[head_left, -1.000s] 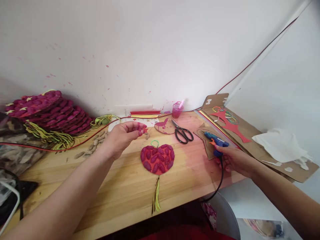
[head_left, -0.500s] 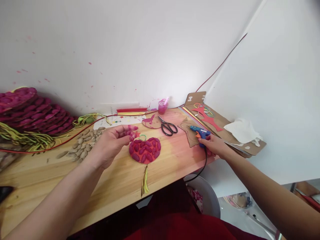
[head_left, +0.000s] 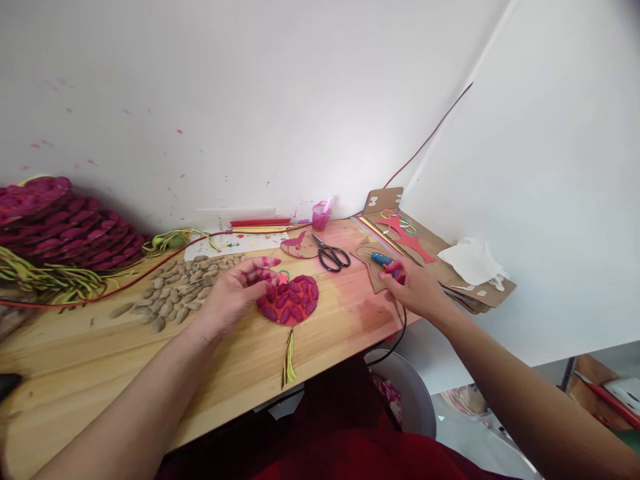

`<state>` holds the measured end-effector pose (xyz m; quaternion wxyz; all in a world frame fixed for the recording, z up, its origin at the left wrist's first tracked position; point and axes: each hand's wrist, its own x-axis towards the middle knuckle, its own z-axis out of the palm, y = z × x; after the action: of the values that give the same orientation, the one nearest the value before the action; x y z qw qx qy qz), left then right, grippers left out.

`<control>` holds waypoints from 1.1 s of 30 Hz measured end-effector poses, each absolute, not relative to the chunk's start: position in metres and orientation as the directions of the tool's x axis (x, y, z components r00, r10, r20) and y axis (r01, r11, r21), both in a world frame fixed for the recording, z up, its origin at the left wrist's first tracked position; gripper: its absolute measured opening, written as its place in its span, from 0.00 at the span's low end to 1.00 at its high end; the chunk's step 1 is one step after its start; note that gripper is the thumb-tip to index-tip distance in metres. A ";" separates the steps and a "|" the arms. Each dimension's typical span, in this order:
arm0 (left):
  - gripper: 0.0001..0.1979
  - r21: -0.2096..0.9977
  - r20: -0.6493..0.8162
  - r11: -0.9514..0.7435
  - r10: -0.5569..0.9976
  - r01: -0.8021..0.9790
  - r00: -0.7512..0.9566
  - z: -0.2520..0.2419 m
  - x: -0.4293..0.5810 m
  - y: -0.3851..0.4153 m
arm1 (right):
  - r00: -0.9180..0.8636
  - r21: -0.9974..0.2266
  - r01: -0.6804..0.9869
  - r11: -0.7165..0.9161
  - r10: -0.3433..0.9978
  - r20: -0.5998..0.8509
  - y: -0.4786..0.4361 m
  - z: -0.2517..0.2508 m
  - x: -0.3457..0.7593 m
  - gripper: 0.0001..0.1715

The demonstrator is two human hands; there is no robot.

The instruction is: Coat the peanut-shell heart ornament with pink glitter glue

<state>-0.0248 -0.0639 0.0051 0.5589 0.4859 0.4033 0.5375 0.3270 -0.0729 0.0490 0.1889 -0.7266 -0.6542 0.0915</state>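
Observation:
My left hand (head_left: pixel 233 293) pinches a small red paper star (head_left: pixel 283 277) at its stained fingertips, over the top of a heart ornament (head_left: pixel 295 300). Purple-painted peanut shells cover this heart, which has a green loop at the top and a yellow-green tassel (head_left: pixel 289 357) below. My right hand (head_left: pixel 411 288) is wrapped round a blue glue gun (head_left: pixel 382 259), its nozzle pointing left above a cut cardboard piece (head_left: pixel 375 277). A black cord runs down from the gun. Black-handled scissors (head_left: pixel 333 256) lie between the hands, beside a paint-stained cardboard heart (head_left: pixel 299 246).
Loose peanuts (head_left: pixel 173 293) spread behind my left hand, near a sheet of stars (head_left: pixel 235 244). Stacked purple ornaments (head_left: pixel 65 227) stand at the left. A pink paint cup (head_left: pixel 321 217) is by the wall. Cardboard and white cloth (head_left: pixel 473 262) lie right; a bin (head_left: pixel 420 393) stands below.
The red star has shifted right with my left hand, closer over the heart's loop. My right hand has brought the glue gun slightly left, and now covers more of its handle.

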 end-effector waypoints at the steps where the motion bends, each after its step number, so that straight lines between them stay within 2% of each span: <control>1: 0.23 0.973 0.079 -0.053 0.991 -0.225 0.108 0.004 -0.024 -0.064 | 0.017 -0.463 0.886 0.028 0.996 0.093 -0.073 0.051 0.313 0.14; 3: 0.23 0.967 0.083 -0.053 0.990 -0.248 0.115 0.004 -0.023 -0.063 | -0.192 -0.619 0.760 0.197 0.978 0.076 -0.068 0.052 0.279 0.16; 6: 0.23 0.962 0.103 -0.080 0.992 -0.262 0.074 0.003 -0.025 -0.061 | -0.356 -0.781 0.559 0.279 0.931 0.078 -0.051 0.049 0.222 0.14; 10: 0.22 0.953 0.149 -0.152 0.988 -0.261 -0.034 -0.001 -0.033 -0.054 | -0.431 -0.883 0.389 0.264 0.899 0.079 -0.026 0.048 0.165 0.14; 16: 0.20 0.963 0.172 -0.201 0.971 -0.181 -0.166 -0.004 -0.040 -0.046 | -0.515 -0.990 0.111 0.083 0.857 0.014 -0.009 0.036 0.138 0.15; 20: 0.19 0.980 0.161 -0.178 0.971 -0.086 -0.176 -0.001 -0.035 -0.048 | -0.434 -0.988 0.128 0.085 0.901 0.021 -0.005 0.017 0.138 0.14; 24: 0.18 0.986 0.155 -0.163 0.972 -0.028 -0.177 0.003 -0.030 -0.052 | -0.334 -0.930 0.245 0.274 0.924 0.184 -0.007 0.007 0.135 0.08; 28: 0.18 0.986 0.157 -0.165 0.969 -0.027 -0.189 0.004 -0.027 -0.055 | -0.258 -0.795 0.406 0.452 0.891 0.374 -0.015 0.009 0.132 0.05; 33: 0.18 0.978 0.209 -0.204 0.950 0.046 -0.234 0.001 -0.025 -0.058 | -0.286 -0.563 0.539 0.626 0.765 0.577 -0.022 0.010 0.131 0.04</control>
<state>-0.0247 -0.0581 0.0013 0.3761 0.4916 0.5065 0.6003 0.1312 -0.0223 0.0104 0.4325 -0.4121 -0.7912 0.1308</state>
